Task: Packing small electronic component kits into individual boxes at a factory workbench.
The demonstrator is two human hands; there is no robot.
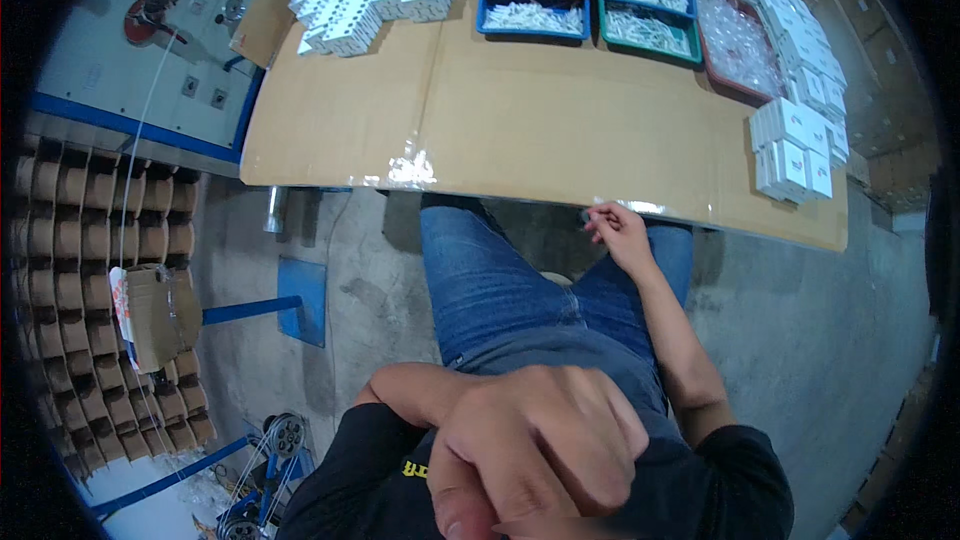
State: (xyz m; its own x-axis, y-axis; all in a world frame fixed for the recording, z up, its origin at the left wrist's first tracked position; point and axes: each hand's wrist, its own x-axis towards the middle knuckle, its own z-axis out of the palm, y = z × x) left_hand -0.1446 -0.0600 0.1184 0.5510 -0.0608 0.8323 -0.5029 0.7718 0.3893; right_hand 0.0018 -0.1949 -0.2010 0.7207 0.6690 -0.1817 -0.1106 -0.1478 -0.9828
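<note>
A workshop with a mottled grey concrete floor (pixel 800 290). A table topped with brown cardboard (pixel 540 130) spans the upper middle; light glints off clear tape (pixel 410 168) along its near edge. At upper left is a blue-framed, pale-topped bench (pixel 85 35); below it, a cardboard partition grid (pixel 68 289). The dim right edge seems lined with cartons (pixel 885 25).

Left hand (pixel 540 450) is raised close to the camera, in front of the torso; back of hand and knuckles face the lens. Fingers bent; fingertips mostly hidden, so grip unreadable. Left forearm (pixel 418 390) angles inward from a bent elbow. Right forearm (pixel 680 340) reaches forward over the right thigh (pixel 615 305). Right wrist (pixel 640 265) tilts slightly leftward. Right hand (pixel 620 235) is farther from the lens, fingers curled toward the left. Hands well apart.
</note>
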